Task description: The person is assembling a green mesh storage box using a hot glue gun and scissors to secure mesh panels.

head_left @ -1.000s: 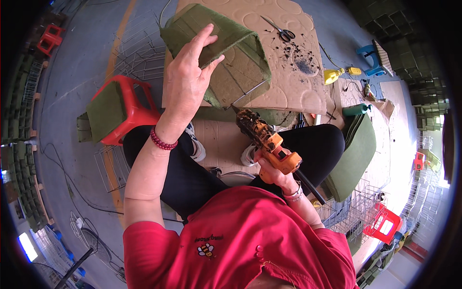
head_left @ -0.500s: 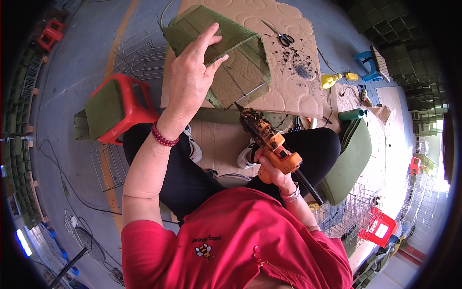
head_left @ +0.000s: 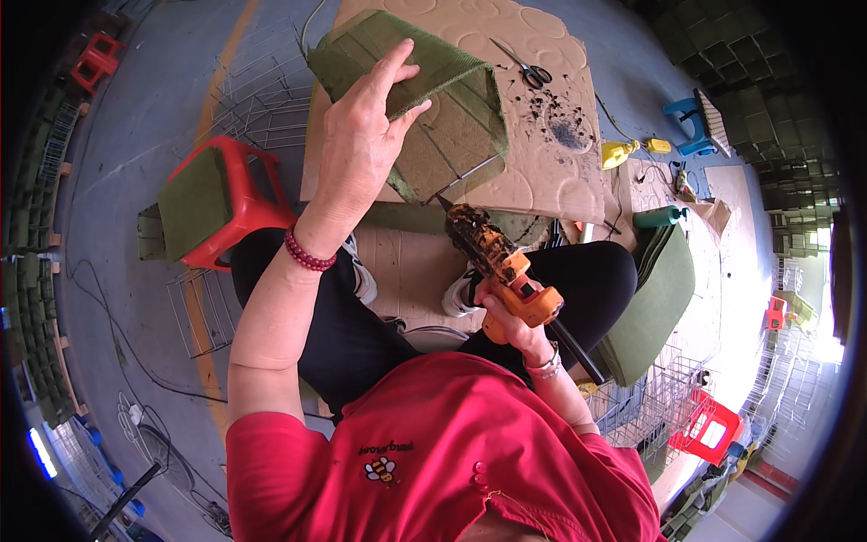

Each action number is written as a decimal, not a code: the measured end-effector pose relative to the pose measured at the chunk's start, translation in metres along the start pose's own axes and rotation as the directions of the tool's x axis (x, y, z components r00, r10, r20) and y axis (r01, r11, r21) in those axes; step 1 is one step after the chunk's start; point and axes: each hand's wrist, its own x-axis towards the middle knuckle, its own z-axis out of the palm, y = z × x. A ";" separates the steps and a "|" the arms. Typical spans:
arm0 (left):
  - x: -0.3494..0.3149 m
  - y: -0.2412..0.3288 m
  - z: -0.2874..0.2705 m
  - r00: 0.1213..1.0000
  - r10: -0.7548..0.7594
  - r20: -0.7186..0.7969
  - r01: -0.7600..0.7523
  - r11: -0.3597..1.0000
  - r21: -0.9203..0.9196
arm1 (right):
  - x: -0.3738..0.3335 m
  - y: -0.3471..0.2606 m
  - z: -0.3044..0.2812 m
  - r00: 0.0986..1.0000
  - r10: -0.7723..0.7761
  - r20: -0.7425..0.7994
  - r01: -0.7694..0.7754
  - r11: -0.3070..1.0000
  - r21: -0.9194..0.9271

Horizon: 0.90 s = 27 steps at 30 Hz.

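Observation:
My right hand (head_left: 511, 316) is wrapped round the grip of an orange hot glue gun (head_left: 515, 280). Dark residue crusts its front, and a black glue stick (head_left: 578, 350) sticks out at the back. The nozzle tip is at the near lower corner of a wire frame covered in green mesh (head_left: 452, 77), touching or very close to it. That frame rests tilted on a cardboard-covered work surface. My left hand (head_left: 366, 117) lies against the mesh with fingers stretched and thumb apart near its upper edge.
Black-handled scissors (head_left: 535, 76) lie on the cardboard (head_left: 551, 181) beside dark scraps. A red stool (head_left: 239, 194) with green sheets stands at left. Stacked green sheets (head_left: 655, 307), a green bottle (head_left: 657, 217) and wire baskets (head_left: 641, 397) are at right. A yellow bottle (head_left: 618, 154) sits farther back.
The glue gun in my right hand has shifted slightly left, its tip moving a little along the frame's near corner. My left hand and the mesh-covered frame stay nearly still.

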 end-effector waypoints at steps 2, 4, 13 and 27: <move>0.000 -0.002 0.000 1.000 0.012 -0.007 -0.012 1.000 0.020 | -0.001 0.001 0.000 1.000 -0.003 -0.020 0.004 1.000 0.025; 0.001 -0.004 0.000 0.995 0.093 -0.033 -0.092 0.995 0.029 | -0.001 0.004 -0.002 0.999 -0.005 -0.040 0.007 0.999 0.048; 0.001 -0.001 -0.002 1.000 -0.004 -0.003 0.004 1.000 0.026 | 0.006 0.003 -0.006 0.989 -0.065 -0.133 0.079 0.992 0.099; 0.000 -0.003 0.007 0.994 0.107 0.007 -0.107 0.994 0.032 | 0.007 0.000 -0.016 0.992 -0.022 -0.120 0.034 0.994 0.102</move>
